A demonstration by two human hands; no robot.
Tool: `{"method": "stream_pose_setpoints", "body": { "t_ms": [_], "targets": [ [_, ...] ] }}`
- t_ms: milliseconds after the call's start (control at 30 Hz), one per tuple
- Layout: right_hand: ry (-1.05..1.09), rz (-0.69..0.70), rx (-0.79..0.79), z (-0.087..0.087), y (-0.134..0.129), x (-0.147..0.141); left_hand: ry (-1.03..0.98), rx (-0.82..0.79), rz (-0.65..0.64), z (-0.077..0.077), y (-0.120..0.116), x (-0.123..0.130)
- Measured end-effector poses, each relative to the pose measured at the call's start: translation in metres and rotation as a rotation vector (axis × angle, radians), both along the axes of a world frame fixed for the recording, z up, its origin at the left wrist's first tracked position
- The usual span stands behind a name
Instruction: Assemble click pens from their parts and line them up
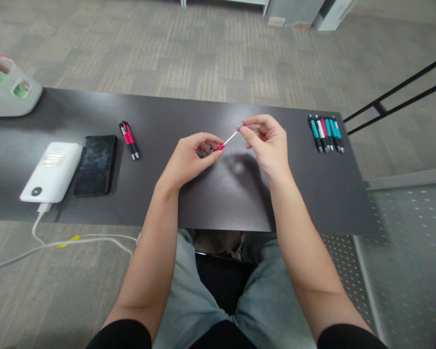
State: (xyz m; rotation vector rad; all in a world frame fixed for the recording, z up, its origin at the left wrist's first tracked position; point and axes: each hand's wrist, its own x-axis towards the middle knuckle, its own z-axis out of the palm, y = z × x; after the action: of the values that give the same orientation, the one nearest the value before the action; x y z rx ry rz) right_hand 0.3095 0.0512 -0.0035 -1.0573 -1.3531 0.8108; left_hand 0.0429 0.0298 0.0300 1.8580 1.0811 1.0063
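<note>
My left hand (189,160) pinches a red pen barrel (221,147) between thumb and fingers above the middle of the desk. A thin white pen refill (231,137) sticks out of the barrel, slanting up to the right. At the refill's far end, my right hand (269,143) is closed in a pinch with thumb and forefinger; its fingers hide the tip. Two red-and-black pens (129,140) lie side by side left of my hands. To the right lies a row of several pens (326,134) with teal, white and red barrels and black grips.
A black phone-like slab (95,165) and a white power bank (52,172) with a white cable (39,225) lie on the left of the dark desk (225,208). A white plastic basket (22,99) stands at the far left. Black metal bars (396,104) rise beyond the right edge.
</note>
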Motion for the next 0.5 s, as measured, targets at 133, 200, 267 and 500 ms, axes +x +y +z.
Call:
{"method": "stream_pose_setpoints", "body": {
  "t_ms": [133,200,267,500],
  "targets": [
    [-0.003,0.013,-0.042,0.004,-0.003,-0.002,0.013,0.0,0.008,-0.001,0.001,0.0],
    [-0.008,0.026,-0.061,0.004,-0.005,-0.004,0.02,-0.003,0.009,-0.001,0.001,0.001],
    [-0.021,0.045,-0.077,0.003,-0.007,-0.007,0.023,-0.011,0.008,-0.001,0.001,0.001],
    [-0.11,0.109,-0.126,0.004,-0.012,-0.013,-0.036,0.004,-0.004,-0.002,0.001,0.001]
  ]
}}
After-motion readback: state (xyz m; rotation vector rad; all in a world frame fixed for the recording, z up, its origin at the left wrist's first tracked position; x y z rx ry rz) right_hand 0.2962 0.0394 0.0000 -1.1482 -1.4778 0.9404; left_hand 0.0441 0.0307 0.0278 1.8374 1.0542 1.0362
